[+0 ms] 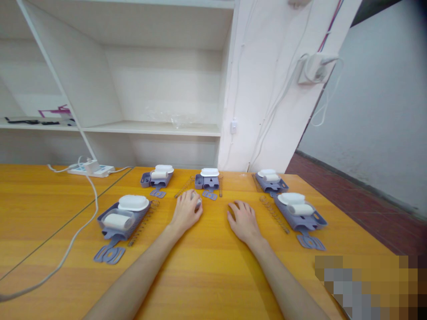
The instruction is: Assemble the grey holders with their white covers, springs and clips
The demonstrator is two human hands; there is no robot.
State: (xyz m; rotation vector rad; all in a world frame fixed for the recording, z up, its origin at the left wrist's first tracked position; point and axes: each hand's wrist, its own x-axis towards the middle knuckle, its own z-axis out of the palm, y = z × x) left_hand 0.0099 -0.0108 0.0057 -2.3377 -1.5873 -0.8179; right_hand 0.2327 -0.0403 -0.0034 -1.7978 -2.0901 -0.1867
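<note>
The scene is lit evenly and brightly by soft overhead light. Pale glare is spread across the wooden table (pixel 213 275) toward 12 o'clock. Only faint, short shadows are cast under the forearms. Strong wide-angle distortion is seen: shelf (pixel 150 128) lines are bent toward 9 and 11 o'clock. A pixelated block is placed at 5 o'clock. Focus is slightly soft throughout.

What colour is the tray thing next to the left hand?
The tray is purple-grey, with a white lid on it, near the left hand. The head view shows it best.
</note>
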